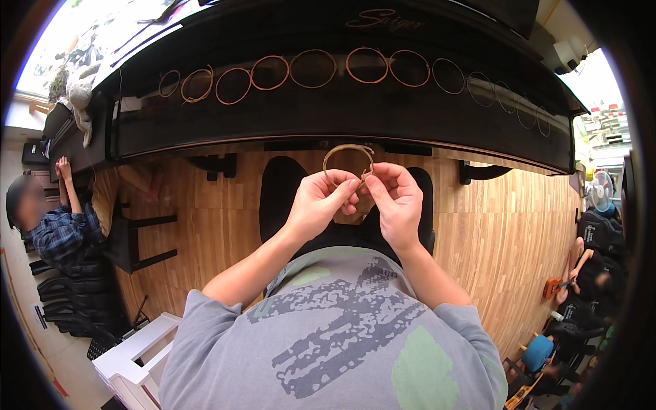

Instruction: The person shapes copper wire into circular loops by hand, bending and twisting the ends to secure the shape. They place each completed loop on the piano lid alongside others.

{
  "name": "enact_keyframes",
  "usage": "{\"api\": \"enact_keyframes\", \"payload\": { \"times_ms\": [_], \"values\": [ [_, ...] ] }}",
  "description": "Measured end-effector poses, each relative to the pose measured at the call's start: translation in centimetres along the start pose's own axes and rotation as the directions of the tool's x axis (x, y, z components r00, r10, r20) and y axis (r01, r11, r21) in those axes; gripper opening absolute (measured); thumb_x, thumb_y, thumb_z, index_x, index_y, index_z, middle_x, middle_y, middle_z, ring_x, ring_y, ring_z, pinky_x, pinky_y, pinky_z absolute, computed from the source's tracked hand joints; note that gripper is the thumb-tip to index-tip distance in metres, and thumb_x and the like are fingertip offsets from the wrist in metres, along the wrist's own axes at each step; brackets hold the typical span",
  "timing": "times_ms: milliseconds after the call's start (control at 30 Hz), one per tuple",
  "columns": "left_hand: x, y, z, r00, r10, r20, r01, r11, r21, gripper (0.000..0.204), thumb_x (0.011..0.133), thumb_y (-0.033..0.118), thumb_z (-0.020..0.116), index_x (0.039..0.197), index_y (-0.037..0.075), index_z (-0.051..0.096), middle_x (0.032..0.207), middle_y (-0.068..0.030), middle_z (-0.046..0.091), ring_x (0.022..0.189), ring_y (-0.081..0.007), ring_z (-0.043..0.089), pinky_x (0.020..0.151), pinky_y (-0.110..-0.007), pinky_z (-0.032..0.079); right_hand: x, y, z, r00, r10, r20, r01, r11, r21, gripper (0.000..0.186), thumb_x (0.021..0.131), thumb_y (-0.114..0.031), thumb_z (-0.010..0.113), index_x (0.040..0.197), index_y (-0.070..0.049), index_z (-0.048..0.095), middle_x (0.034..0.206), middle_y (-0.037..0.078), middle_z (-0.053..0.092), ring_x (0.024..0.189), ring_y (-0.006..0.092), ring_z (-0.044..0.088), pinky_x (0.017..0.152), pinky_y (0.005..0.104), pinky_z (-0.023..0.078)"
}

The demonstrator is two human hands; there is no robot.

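Observation:
Over my lap, I hold a brass-coloured coiled instrument string (348,147) in front of the black piano. My left hand (322,201) pinches the ring's lower left side between thumb and fingers. Thumb and forefinger of my right hand (395,203) are closed on its lower right, where a loose end shows between the fingertips. Beyond them, several more coils lie in a row on the glossy black piano lid (273,126). Coppery rings, such as this coiled string (366,82), take up the left and middle. Thinner silvery ones, such as this coil (448,91), lie to the right.
At the left a person in a checked shirt (65,232) has both hands raised near the dark piece beside the piano. A white wooden frame (137,355) stands at lower left. Another person at the right has a small guitar (551,287), below a fan (603,188).

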State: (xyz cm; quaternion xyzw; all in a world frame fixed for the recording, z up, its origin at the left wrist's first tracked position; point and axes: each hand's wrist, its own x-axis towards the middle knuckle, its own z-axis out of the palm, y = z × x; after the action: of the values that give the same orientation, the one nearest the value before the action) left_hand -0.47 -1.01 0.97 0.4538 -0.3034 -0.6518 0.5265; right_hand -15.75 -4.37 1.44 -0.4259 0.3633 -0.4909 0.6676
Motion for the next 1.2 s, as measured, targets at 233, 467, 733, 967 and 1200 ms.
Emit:
{"api": "enact_keyframes", "payload": {
  "times_ms": [233, 467, 733, 967, 1200],
  "values": [
    [0.0, -0.8, 0.5, 0.999, 0.023, 0.024, -0.021, 0.995, -0.095, 0.015, 0.093, 0.015, 0.062, 0.100, 0.002, 0.065, 0.078, -0.0001, 0.064, 0.065, -0.0031, 0.054, 0.060, -0.017, 0.045, 0.6, 0.8, -0.3, 1.000, -0.019, 0.008, 0.018, 0.989, 0.144, 0.019, 0.092, -0.001, 0.059, 0.110, -0.001, 0.055, 0.090, 0.008, 0.065, 0.079, 0.0111, 0.062, 0.073, 0.0241, 0.052],
    [-0.1, -1.1, 0.3, 0.998, 0.063, 0.019, -0.063, 0.998, -0.022, 0.015, 0.092, 0.013, 0.062, 0.100, 0.001, 0.066, 0.079, -0.0002, 0.065, 0.067, -0.0026, 0.055, 0.061, -0.017, 0.045, 0.0, 0.7, 0.0, 0.998, -0.059, -0.005, 0.059, 0.996, -0.062, 0.020, 0.092, -0.004, 0.060, 0.110, 0.005, 0.063, 0.093, 0.007, 0.067, 0.082, 0.0089, 0.062, 0.075, 0.0218, 0.051],
    [-0.3, -0.5, 1.1, 0.995, 0.103, -0.007, -0.102, 0.991, 0.087, 0.012, 0.093, 0.010, 0.060, 0.097, 0.000, 0.063, 0.076, -0.0018, 0.064, 0.065, -0.0052, 0.056, 0.061, -0.021, 0.049, 0.1, 0.1, 0.2, 0.999, -0.041, -0.025, 0.038, 0.994, -0.103, 0.016, 0.091, -0.005, 0.061, 0.105, 0.002, 0.063, 0.092, 0.006, 0.068, 0.081, 0.0080, 0.062, 0.073, 0.0205, 0.051],
    [-1.0, -1.3, 1.1, 0.985, 0.164, 0.053, -0.167, 0.984, 0.061, 0.024, 0.091, 0.011, 0.062, 0.109, 0.001, 0.049, 0.096, -0.0057, 0.061, 0.083, -0.0084, 0.061, 0.071, -0.021, 0.049, 0.4, 0.2, 0.4, 1.000, -0.011, -0.021, 0.010, 0.999, -0.042, 0.010, 0.091, -0.004, 0.061, 0.100, 0.001, 0.063, 0.092, 0.007, 0.068, 0.081, 0.0092, 0.064, 0.071, 0.0211, 0.051],
    [0.3, 2.5, 0.2, 0.959, 0.285, -0.015, -0.260, 0.894, 0.365, 0.036, 0.094, 0.019, 0.057, 0.125, 0.003, 0.046, 0.093, -0.0059, 0.061, 0.077, -0.0077, 0.059, 0.064, -0.021, 0.047, 0.2, 0.1, 0.1, 0.976, -0.203, 0.083, 0.219, 0.877, -0.429, 0.009, 0.088, 0.001, 0.061, 0.097, 0.001, 0.064, 0.089, 0.007, 0.069, 0.080, 0.0112, 0.065, 0.072, 0.0228, 0.052]
  ]
}}
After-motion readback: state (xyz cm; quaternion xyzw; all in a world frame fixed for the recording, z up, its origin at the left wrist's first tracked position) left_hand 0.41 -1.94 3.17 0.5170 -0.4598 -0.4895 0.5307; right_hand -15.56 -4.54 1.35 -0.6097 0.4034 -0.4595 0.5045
